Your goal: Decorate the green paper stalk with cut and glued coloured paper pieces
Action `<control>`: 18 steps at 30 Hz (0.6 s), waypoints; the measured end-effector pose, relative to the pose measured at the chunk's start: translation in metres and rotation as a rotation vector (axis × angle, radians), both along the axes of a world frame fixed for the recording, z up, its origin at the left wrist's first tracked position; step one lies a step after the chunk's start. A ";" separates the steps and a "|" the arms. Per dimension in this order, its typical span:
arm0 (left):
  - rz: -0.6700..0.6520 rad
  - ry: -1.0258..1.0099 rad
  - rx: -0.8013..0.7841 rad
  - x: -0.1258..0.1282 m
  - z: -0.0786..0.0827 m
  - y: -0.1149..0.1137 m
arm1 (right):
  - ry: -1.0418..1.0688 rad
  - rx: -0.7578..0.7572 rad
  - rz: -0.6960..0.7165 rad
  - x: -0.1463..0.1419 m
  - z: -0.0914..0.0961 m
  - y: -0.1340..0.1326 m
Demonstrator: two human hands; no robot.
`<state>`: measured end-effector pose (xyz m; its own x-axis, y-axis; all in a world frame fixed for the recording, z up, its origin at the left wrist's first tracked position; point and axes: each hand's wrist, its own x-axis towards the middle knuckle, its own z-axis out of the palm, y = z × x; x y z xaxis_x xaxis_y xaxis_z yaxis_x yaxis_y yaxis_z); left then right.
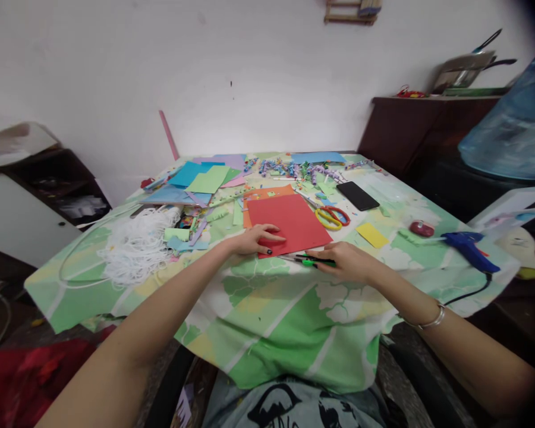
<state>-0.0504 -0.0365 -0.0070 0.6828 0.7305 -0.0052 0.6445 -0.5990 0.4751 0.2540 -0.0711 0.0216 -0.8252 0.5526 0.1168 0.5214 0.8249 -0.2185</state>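
Sheet of red paper [294, 223] is lying uncut; left hand [254, 239] is pressing it, open-palmed; right hand [348, 261] is grasping green tool [314, 260] at its near edge.

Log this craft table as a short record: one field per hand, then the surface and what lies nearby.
left: left hand lies open on the near edge of the red sheet
right: right hand grips a thin green-and-black tool beside that sheet; its kind is unclear
surface: table under a green patterned cloth
right of sheet: scissors, phone, yellow slip, blue glue gun
left of sheet: white string pile, coloured paper sheets
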 end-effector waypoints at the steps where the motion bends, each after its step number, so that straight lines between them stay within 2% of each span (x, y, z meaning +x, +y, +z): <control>1: 0.001 0.000 -0.003 0.000 0.000 0.000 | -0.003 -0.004 0.003 0.000 0.000 0.000; 18: 0.016 -0.001 -0.013 0.001 0.000 -0.001 | -0.007 -0.040 0.033 -0.008 0.001 0.001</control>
<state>-0.0498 -0.0371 -0.0073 0.6713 0.7411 -0.0142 0.6533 -0.5825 0.4837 0.2460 -0.0705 0.0221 -0.8440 0.5288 0.0896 0.4953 0.8326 -0.2477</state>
